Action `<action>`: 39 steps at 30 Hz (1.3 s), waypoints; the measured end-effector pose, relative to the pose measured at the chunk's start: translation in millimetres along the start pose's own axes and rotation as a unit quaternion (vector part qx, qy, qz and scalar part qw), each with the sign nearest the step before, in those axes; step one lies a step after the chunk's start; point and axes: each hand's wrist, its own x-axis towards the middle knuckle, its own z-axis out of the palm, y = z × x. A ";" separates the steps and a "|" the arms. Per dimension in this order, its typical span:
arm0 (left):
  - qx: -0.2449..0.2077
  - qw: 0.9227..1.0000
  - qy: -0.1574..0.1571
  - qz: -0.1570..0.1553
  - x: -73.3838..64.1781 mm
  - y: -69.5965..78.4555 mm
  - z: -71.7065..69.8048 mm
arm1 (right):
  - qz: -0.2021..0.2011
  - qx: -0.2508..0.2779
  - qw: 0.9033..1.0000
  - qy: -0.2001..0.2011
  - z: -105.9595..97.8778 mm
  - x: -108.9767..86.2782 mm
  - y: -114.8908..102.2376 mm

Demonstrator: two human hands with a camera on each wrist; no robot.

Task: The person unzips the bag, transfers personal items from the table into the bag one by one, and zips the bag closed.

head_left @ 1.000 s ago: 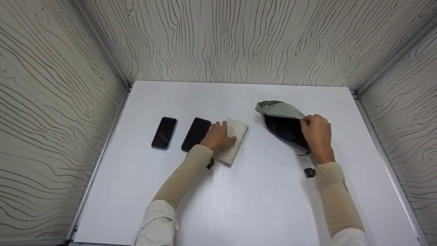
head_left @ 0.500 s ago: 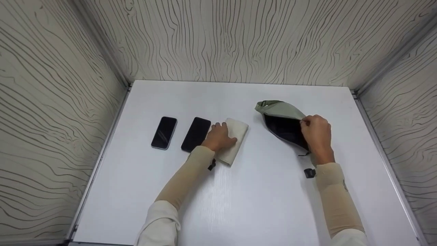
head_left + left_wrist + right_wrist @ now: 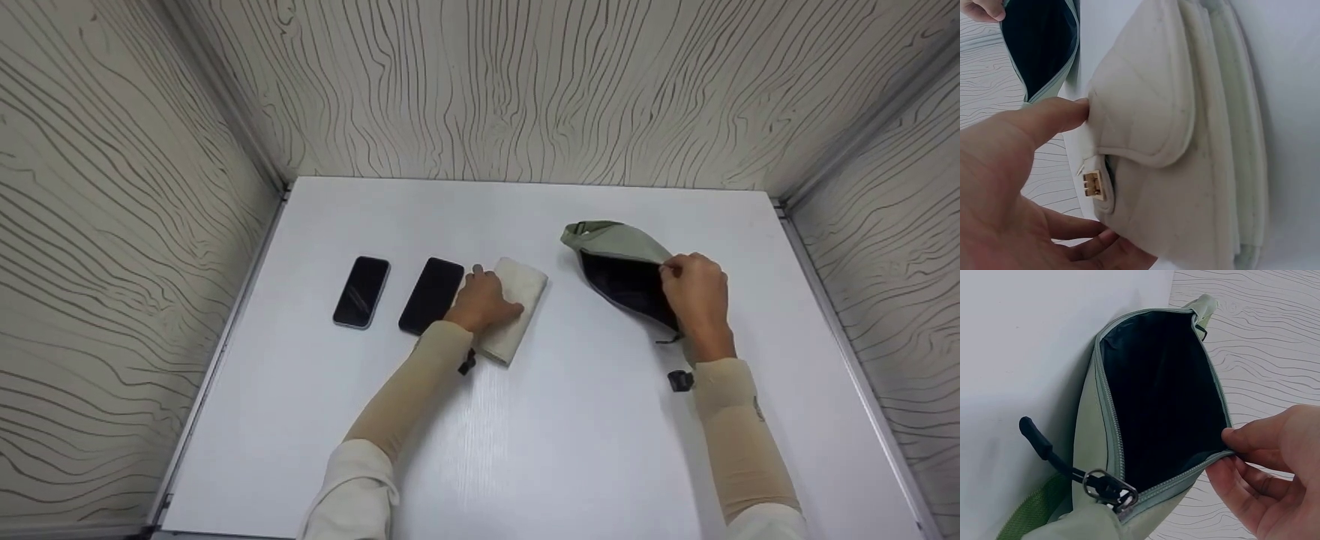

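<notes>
A cream wallet [image 3: 523, 285] with a flap and small gold clasp [image 3: 1094, 184] lies on the white table. My left hand [image 3: 481, 301] holds it across its width, thumb at one edge and fingers curled at the opposite edge, as the left wrist view shows. To the right, my right hand [image 3: 697, 300] pinches the rim of a light green waist bag [image 3: 626, 241] between thumb and fingers. The bag's zipper is undone and its mouth gapes, showing a dark lining [image 3: 1162, 394]. A zipper pull with a black cord [image 3: 1039, 441] hangs at the near end.
Two smartphones lie left of the wallet: a black one [image 3: 433, 294] close beside my left hand and another [image 3: 361, 292] with a pale edge farther left. Wood-patterned panels [image 3: 487, 90] enclose the white table [image 3: 570, 450] at the back and sides.
My left hand has shifted slightly right over the wallet, its fingers drawing in around it. The wallet has barely moved. My right hand and the bag stay in place.
</notes>
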 end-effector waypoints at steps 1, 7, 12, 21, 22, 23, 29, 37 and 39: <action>-0.003 1.000 -0.001 0.002 0.5 0.0 0.3 | -0.002 0.000 1.000 0.001 0.2 -0.2 0.2; -0.024 1.000 -0.014 0.013 3.5 0.6 1.7 | 0.001 0.001 1.000 -0.002 1.5 -1.1 0.7; -0.028 0.999 -0.014 0.013 6.0 0.6 3.1 | 0.008 -0.004 1.000 -0.005 1.2 -0.6 0.1; -0.049 0.998 -0.017 0.019 5.7 0.3 2.7 | 0.001 -0.002 1.000 -0.005 0.9 0.7 0.2; -0.052 0.998 -0.020 0.018 5.1 0.3 2.5 | 0.002 -0.001 1.000 -0.007 0.7 0.8 -0.1; -0.054 0.998 -0.024 0.017 4.5 0.2 2.2 | 0.002 -0.001 1.000 -0.009 0.5 0.7 -0.5; -0.087 0.995 -0.050 0.004 2.4 0.9 0.1 | 0.007 -0.002 1.000 -0.026 -1.0 -0.8 -2.7; -0.122 0.991 -0.055 -0.010 4.8 1.0 1.9 | 0.014 0.002 0.999 -0.041 -0.8 -2.0 -4.5; -0.125 0.991 -0.053 -0.009 5.1 1.5 2.2 | 0.014 0.003 0.999 -0.041 -0.5 -2.1 -4.4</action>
